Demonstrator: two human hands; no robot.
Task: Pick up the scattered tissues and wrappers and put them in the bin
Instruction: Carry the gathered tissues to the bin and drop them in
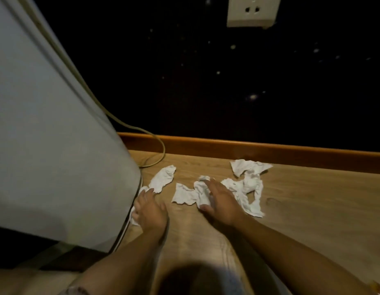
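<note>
Left hand (149,211) is down on the wooden floor (301,209), fingers spread and loose, fingertips on the tissue strip (162,178) beside the pale cabinet (53,135); nothing gripped. Just right of it, the right hand (220,201) lies flat and open, pressing a crumpled tissue (191,193). More torn tissues (248,182) sprawl right of that hand, near the skirting board (270,151).

Both forearms are bare from the wrist up, with no sleeves, watch or rings showing. The left hand (149,211) and right hand (222,203) are uncovered, without gloves. The fingers (146,193) look slightly blurred.
</note>
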